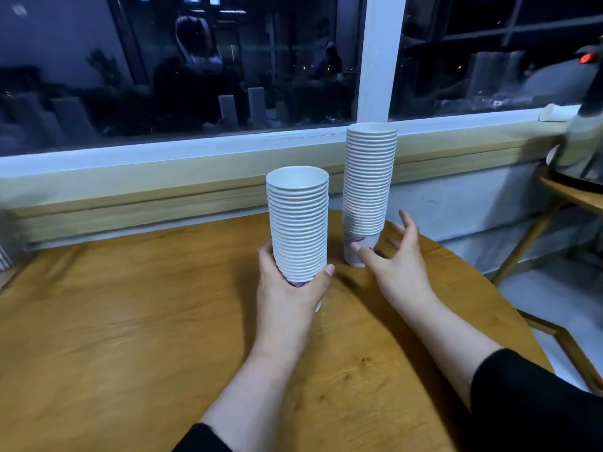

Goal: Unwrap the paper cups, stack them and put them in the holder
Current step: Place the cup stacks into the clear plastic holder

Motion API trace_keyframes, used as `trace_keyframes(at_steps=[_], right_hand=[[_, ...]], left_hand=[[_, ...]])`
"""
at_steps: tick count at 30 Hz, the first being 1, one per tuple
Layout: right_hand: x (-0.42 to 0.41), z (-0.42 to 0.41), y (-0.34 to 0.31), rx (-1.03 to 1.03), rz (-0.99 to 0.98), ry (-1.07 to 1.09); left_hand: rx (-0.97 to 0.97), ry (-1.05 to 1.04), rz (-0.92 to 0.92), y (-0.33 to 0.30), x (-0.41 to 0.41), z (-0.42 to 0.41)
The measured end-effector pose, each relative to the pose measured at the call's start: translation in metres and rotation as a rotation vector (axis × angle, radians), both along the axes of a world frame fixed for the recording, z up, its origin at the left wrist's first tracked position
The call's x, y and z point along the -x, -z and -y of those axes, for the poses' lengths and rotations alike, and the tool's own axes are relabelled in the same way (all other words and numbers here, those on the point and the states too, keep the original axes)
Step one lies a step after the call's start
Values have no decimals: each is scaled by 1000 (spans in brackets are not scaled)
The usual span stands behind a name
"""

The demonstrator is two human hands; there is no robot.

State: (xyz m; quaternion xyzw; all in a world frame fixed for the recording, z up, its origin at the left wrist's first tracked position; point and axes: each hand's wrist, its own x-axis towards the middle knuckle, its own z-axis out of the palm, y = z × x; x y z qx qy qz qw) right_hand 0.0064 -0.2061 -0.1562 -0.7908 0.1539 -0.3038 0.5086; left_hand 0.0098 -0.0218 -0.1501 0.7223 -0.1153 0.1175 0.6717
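Observation:
Two stacks of white paper cups stand over the wooden table (130, 321). My left hand (287, 288) grips the base of the nearer, shorter stack (298, 223) and holds it upright. The taller stack (368, 187) stands on the table by the window sill, its lowest cup printed with a pattern. My right hand (394, 256) is beside that stack's base, fingers spread and straight, thumb touching or nearly touching the bottom cup. No wrapper and no holder are in view.
A window sill (163, 190) and a dark window run along the table's far edge. At the right stands a second wooden table (571, 190) with a dark appliance (587, 125) on it. The table's rounded right edge drops to a pale floor.

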Motion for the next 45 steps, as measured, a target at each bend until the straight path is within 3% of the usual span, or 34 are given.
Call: trace_keyframes(at_steps=[6,13,27,34,45], right_hand=[[-30,-12,-9,90,66,12],[-22,-63,-19,123,-8,-27],[-3,-360,-62,-77,-5,-552],[-19,-481,-93,-80,37,-669],[-116,-612,-125,-38,16,-464]], left_hand=[[-39,-77,-3,-2,-18,-48],[21,-136,-22,-9,-26,-117],[-49,-472,36,-24,18,-388],[-101,-618,29,-24,29,-514],[-137,-596,23,-19,12,-596]])
